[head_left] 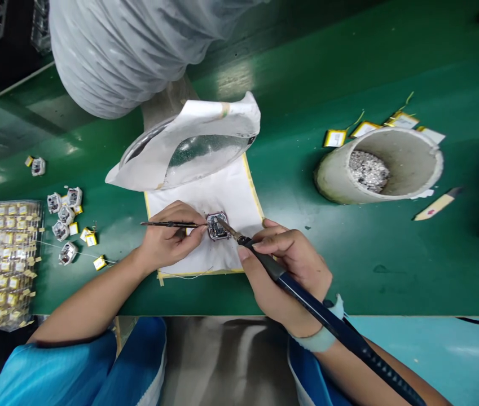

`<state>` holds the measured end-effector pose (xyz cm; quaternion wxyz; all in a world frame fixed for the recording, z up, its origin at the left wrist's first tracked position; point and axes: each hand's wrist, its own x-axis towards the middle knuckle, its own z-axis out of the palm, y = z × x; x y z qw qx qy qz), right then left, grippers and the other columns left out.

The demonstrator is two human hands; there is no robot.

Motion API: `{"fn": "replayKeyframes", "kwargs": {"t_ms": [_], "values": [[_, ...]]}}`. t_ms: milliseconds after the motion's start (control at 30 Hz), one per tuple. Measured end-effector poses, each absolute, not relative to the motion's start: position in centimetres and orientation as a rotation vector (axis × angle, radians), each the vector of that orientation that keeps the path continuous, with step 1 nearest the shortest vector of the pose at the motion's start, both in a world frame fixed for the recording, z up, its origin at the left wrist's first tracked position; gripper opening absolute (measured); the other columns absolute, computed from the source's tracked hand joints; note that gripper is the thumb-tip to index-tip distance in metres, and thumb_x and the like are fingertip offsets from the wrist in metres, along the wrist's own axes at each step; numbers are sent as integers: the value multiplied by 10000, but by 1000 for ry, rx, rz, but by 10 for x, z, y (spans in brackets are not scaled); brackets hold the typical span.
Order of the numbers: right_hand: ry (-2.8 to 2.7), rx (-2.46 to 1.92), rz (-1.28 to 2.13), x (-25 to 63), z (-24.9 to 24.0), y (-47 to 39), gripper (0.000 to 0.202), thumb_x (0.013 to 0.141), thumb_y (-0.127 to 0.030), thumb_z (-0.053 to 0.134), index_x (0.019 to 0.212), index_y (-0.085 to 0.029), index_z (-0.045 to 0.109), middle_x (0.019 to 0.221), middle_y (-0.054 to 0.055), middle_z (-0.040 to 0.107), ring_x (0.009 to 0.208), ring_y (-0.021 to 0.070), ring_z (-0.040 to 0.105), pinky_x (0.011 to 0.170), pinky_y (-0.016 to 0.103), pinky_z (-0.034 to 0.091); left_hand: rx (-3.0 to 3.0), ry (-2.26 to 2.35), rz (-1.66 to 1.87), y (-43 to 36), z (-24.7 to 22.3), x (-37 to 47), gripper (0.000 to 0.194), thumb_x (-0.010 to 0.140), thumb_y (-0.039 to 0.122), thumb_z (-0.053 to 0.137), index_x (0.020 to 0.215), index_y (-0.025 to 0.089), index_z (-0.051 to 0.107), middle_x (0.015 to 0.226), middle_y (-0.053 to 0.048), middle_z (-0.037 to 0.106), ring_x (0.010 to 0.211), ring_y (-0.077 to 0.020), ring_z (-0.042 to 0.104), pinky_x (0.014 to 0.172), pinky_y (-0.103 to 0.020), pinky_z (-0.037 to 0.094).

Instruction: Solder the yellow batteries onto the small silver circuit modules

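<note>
A small square circuit assembly (pixel 218 226) lies on a white sheet (pixel 222 256) edged with yellow tape. My left hand (pixel 175 234) is closed around dark tweezers (pixel 167 224), whose tip is at the left side of the assembly. From the right, my right hand (pixel 290 270) grips a dark blue soldering iron (pixel 307 301); its metal tip reaches onto the assembly's board. A pale blue band circles my right wrist. Whether the iron's tip touches the board is too small to tell.
A lens in a white cover (pixel 205 152) and a ribbed duct (pixel 129 51) stand beyond the sheet. At right are a grey cup (pixel 345 180), batteries (pixel 334 138) and a pale blade-like tool (pixel 436 206). At left are loose assemblies (pixel 67 254) and a filled tray (pixel 0 259).
</note>
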<state>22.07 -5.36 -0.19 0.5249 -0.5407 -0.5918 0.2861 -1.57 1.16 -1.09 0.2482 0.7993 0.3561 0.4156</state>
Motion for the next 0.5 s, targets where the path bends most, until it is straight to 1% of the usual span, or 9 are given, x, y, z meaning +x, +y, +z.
{"fn": "replayKeyframes", "kwargs": {"t_ms": [200, 333, 500], "values": [[-1410, -1287, 674, 220, -2, -53, 239, 924, -172, 818, 939, -292, 612, 728, -73, 705, 653, 187, 736, 1121, 572, 665, 2195, 974, 1117, 13, -11, -15, 222, 985, 135, 822, 1177, 241, 793, 913, -61, 841, 856, -203, 801, 787, -379, 662], [-1404, -1292, 670, 220, -2, -53, 239, 916, -174, 821, 936, -292, 615, 733, -74, 707, 666, 186, 745, 1116, 562, 667, 2145, 985, 1131, 12, -12, -15, 224, 982, 128, 835, 1170, 248, 809, 935, -61, 853, 886, -211, 816, 814, -390, 670], [-1421, -1291, 651, 219, -3, -52, 234, 917, -172, 816, 934, -289, 614, 733, -78, 698, 667, 180, 738, 1117, 556, 666, 2114, 1082, 1157, 12, -14, -14, 153, 984, 149, 845, 1105, 241, 826, 964, -55, 851, 893, -201, 819, 786, -348, 671]]}}
